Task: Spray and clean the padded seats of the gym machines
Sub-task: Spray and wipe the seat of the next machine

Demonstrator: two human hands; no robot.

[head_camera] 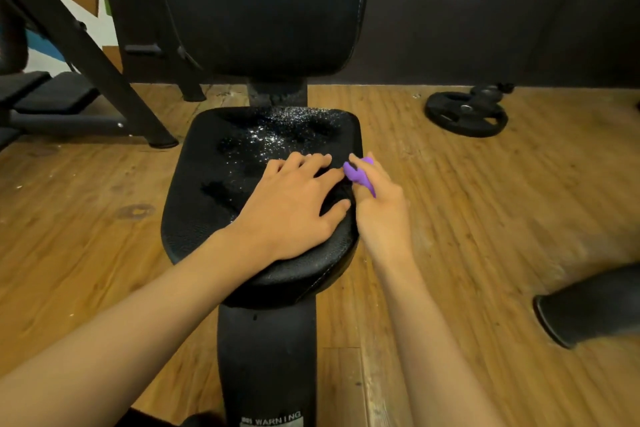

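The black padded seat [207,191] of a gym machine lies in front of me, its far half speckled with shiny spray droplets [277,132]. My left hand [291,208] rests flat on the seat's near right part, fingers spread. A smoother dark patch [334,189] shows between its thumb and fingers; whether that is a cloth is unclear. My right hand [379,204] is at the seat's right edge, closed around a purple spray bottle head [360,175], nozzle pointing left toward the seat. The bottle's body is hidden by the hand.
The black backrest [263,7] rises behind the seat, and the machine's post [266,357] with a warning label runs toward me. A weight plate [465,114] lies on the wooden floor at right. A black roller pad [588,305] is near right, machine frames [86,55] at left.
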